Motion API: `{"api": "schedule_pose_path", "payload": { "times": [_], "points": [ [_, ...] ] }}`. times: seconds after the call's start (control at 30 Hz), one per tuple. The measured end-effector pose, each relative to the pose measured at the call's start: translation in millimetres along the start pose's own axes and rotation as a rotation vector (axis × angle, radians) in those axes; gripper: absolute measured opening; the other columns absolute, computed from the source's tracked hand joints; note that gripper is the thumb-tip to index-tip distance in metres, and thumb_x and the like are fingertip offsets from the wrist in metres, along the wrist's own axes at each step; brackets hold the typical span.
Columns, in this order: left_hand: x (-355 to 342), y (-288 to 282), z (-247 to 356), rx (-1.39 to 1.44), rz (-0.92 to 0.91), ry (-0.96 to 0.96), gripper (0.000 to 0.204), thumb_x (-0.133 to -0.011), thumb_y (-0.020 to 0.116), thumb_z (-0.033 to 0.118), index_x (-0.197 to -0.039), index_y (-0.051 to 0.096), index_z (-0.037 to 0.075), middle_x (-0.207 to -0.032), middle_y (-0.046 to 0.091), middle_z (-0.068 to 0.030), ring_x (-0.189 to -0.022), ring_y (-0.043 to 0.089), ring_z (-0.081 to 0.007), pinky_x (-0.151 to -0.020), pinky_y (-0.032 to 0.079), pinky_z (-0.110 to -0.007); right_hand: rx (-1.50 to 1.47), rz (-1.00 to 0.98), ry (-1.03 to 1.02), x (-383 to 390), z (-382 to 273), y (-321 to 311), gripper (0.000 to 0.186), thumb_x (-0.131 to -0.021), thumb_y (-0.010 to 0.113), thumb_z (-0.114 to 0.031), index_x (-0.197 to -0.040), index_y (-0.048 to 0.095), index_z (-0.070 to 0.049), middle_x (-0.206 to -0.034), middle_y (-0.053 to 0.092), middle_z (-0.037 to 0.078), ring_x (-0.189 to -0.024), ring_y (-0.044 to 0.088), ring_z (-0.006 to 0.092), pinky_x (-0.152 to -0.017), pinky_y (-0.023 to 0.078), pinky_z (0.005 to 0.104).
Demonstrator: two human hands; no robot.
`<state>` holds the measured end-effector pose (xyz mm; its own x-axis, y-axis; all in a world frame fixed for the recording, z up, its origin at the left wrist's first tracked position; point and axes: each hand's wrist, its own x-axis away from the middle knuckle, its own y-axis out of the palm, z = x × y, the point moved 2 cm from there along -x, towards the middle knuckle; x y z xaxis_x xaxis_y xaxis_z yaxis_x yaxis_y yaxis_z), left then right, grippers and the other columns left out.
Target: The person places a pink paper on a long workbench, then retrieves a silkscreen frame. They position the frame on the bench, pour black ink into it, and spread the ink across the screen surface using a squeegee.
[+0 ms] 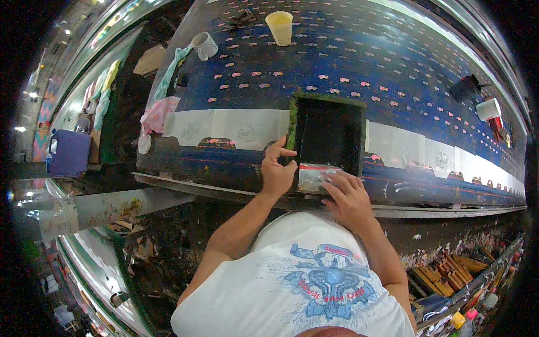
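A screen-printing frame [293, 121] with green-stained edges and a dark mesh lies on the long printing table in front of me. Along its near end runs a shiny greyish strip [314, 178] with a red line at its top. My left hand [277, 171] is at the frame's left side, its fingers bent around the edge and the thumb toward the mesh. Over the right part of the greyish strip rests my right hand [347, 196], palm down with fingers spread. What lies under its palm is hidden.
White printed sheets [230, 124] line the dark blue table. On it stand a yellowish cup [280, 28], a white mug [204, 46], a black container [465, 88] and a white cup [488, 109]. A pink cloth [159, 115] hangs at the left corner. Wooden pieces [449, 272] lie lower right.
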<state>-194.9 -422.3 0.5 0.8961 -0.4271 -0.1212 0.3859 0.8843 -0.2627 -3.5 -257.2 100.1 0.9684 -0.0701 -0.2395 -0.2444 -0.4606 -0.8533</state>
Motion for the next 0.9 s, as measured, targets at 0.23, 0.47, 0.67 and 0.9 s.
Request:
{"api": "schedule_pose_path", "payload": {
  "times": [0.23,0.47,0.67,0.9],
  "points": [
    [-1.6,4.7,-13.9,0.017,-0.013,-0.064,0.023,-0.080,0.080,-0.004,-0.101,0.080,0.005,-0.161,0.061,-0.0240,-0.148,0.057,-0.0378,-0.124,0.044,-0.046,0.141,-0.338,-0.017,-44.0,-1.8,-9.6,0.044,-0.087,0.070,0.001,-0.131,0.072,-0.005,-0.131,0.072,0.015,-0.123,0.068,0.0375,-0.106,0.055,0.0507],
    [-1.3,-1.3,2.0,0.022,-0.034,-0.062,0.026,-0.086,0.081,-0.001,-0.111,0.082,0.005,-0.160,0.062,-0.0246,-0.148,0.056,-0.0388,-0.124,0.043,-0.047,0.089,-0.341,0.077,-118.0,52.1,-37.5,0.035,-0.090,0.062,0.002,-0.121,0.077,-0.004,-0.118,0.076,0.019,-0.118,0.071,0.0414,-0.104,0.057,0.0519],
    [-3.9,-3.3,-1.8,0.097,-0.044,-0.046,0.042,-0.092,0.073,-0.008,-0.132,0.075,0.005,-0.161,0.060,-0.0236,-0.151,0.054,-0.0387,-0.127,0.040,-0.047,0.197,-0.064,0.106,-157.1,90.5,-17.9,0.044,-0.090,0.060,0.007,-0.128,0.077,-0.009,-0.120,0.076,0.017,-0.118,0.071,0.0406,-0.105,0.056,0.0519],
    [-1.7,-1.9,-11.6,0.146,-0.062,-0.021,0.046,-0.094,0.071,-0.009,-0.138,0.073,0.006,-0.162,0.059,-0.0236,-0.152,0.054,-0.0382,-0.128,0.039,-0.047,0.244,-0.064,0.074,-109.7,46.3,4.7,0.050,-0.087,0.063,0.006,-0.131,0.076,-0.013,-0.124,0.074,0.013,-0.112,0.068,0.0379,-0.098,0.054,0.0513]
  ]
}}
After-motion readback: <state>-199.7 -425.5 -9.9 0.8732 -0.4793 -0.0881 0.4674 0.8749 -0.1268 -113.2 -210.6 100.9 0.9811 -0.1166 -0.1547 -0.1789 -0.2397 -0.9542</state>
